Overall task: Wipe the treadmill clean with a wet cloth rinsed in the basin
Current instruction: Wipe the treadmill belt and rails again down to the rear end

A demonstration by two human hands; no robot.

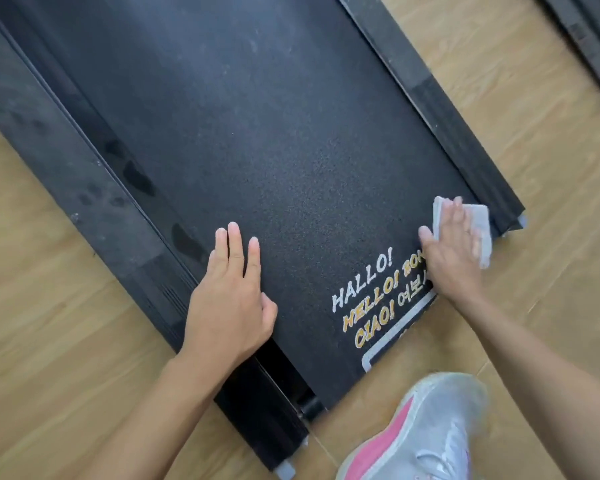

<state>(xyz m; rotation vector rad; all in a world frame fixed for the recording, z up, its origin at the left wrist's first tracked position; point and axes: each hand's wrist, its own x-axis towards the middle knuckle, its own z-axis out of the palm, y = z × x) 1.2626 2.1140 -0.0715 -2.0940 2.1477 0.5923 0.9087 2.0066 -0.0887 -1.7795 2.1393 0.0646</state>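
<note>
Treadmill belt (pixel 257 150) reads HALLO!, HELLO!, CIAO!, perhaps BON.

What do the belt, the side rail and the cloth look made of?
Belt: likely rubber, matte black, fine grainy texture. Side rail: probably hard plastic, dull black, ribbed, with dusty smudges. Cloth: soft grey-white fabric, folded flat under the right hand.

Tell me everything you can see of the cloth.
The cloth is pale grey, soft-looking fabric, folded into a rough rectangle. It lies flat at the right end corner of the treadmill belt, close beside the right side rail. The right hand presses on it with straight fingers, covering its middle, so only its upper left corner and right side show. Whether it is wet cannot be told.
</note>
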